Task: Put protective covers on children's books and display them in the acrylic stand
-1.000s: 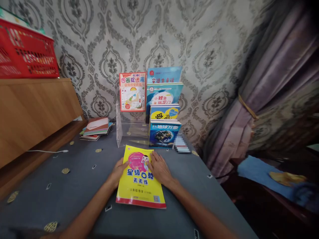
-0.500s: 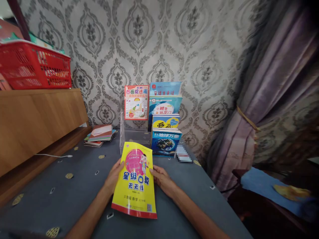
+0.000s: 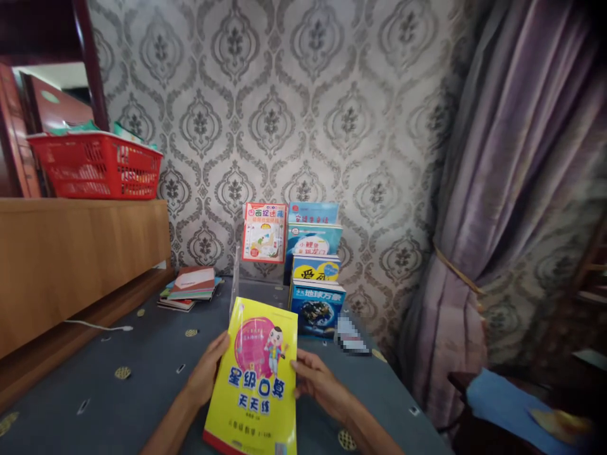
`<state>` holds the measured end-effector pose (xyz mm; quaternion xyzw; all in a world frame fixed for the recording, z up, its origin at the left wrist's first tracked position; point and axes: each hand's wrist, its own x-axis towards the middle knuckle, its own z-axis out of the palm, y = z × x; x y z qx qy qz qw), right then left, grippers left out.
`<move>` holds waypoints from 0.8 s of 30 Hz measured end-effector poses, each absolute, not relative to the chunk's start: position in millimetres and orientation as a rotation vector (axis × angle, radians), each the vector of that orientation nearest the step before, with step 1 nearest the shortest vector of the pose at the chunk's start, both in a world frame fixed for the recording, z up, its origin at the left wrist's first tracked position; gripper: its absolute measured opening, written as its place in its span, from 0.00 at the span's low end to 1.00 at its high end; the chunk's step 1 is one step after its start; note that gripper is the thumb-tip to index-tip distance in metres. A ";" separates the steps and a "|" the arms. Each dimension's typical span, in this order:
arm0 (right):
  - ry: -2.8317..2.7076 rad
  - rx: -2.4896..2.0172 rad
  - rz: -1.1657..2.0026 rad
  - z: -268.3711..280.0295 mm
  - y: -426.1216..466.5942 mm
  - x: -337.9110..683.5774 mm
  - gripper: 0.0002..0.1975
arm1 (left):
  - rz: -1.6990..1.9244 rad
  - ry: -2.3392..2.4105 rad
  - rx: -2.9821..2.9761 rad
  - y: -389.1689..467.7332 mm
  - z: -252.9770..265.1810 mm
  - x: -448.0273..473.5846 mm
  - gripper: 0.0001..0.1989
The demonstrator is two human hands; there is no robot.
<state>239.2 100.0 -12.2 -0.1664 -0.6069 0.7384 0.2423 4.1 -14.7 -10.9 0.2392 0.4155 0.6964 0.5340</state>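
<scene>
Between my hands is a yellow workbook (image 3: 256,385) with a pink circle and a cartoon child on its cover, its face turned up toward me. My left hand (image 3: 208,370) grips its left edge, the fingertips hidden behind it. On the right edge, my right hand (image 3: 315,379) pinches the book between thumb and fingers. Just beyond stands a clear book rack (image 3: 236,278). A red-bordered picture book (image 3: 264,232) is in its back left part. To the right, several books stand in stepped rows, with a blue earth-cover book (image 3: 317,309) in front.
At the left, a pile of books (image 3: 192,284) lies beside a wooden cabinet (image 3: 85,253) bearing a red basket (image 3: 109,164). A white cable (image 3: 99,325) lies on the patterned tablecloth (image 3: 152,354). A purple curtain (image 3: 455,253) hangs at the right.
The view has tilted up, so the rack and books sit lower in it. The yellow workbook appears larger and lower, and both hands keep hold of it.
</scene>
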 end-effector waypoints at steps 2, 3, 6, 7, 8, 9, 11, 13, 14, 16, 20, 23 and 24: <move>-1.704 -0.459 1.959 -1.0 101.3 236.7 0.26 | 1.685 1.042 0.598 -15.6 -4.7 -6.3 0.34; -1.737 -0.460 1.921 5.8 102.6 234.8 0.26 | 1.687 1.068 0.646 -16.3 0.2 -11.6 0.34; -1.851 -0.441 1.781 28.5 110.2 226.7 0.27 | 1.605 1.154 0.930 -18.4 22.1 -27.0 0.34; -1.885 -0.432 1.731 36.3 113.9 223.5 0.27 | 1.562 1.190 1.053 -18.3 31.4 -31.8 0.33; -1.915 -0.422 1.681 44.1 118.0 220.2 0.27 | 1.529 1.235 1.170 -17.6 41.0 -36.6 0.32; -1.942 -0.413 1.634 51.9 122.4 216.7 0.27 | 1.507 1.291 1.277 -16.0 50.8 -41.3 0.30; -1.981 -0.399 1.553 68.0 131.3 209.7 0.26 | 1.477 1.391 1.465 -9.9 69.5 -51.0 0.28; -2.004 -0.383 1.482 85.7 140.1 202.7 0.25 | 1.478 1.480 1.642 -0.4 87.3 -61.4 0.25; -2.004 -0.371 1.443 95.6 144.4 199.1 0.25 | 1.484 1.533 1.725 5.3 96.3 -66.9 0.23; -2.008 -0.335 1.368 119.0 153.4 191.9 0.23 | 1.516 1.663 1.841 18.3 116.3 -77.9 0.20; -2.014 -0.302 1.147 181.6 175.5 176.0 0.15 | 1.719 1.699 1.942 49.7 169.3 -95.5 0.16; -2.000 -0.301 0.932 234.8 195.4 162.9 0.10 | 1.959 1.637 1.967 77.2 214.5 -101.1 0.13; -1.987 -0.298 0.880 250.8 201.8 158.7 0.10 | 2.029 1.611 1.971 86.6 227.7 -101.7 0.12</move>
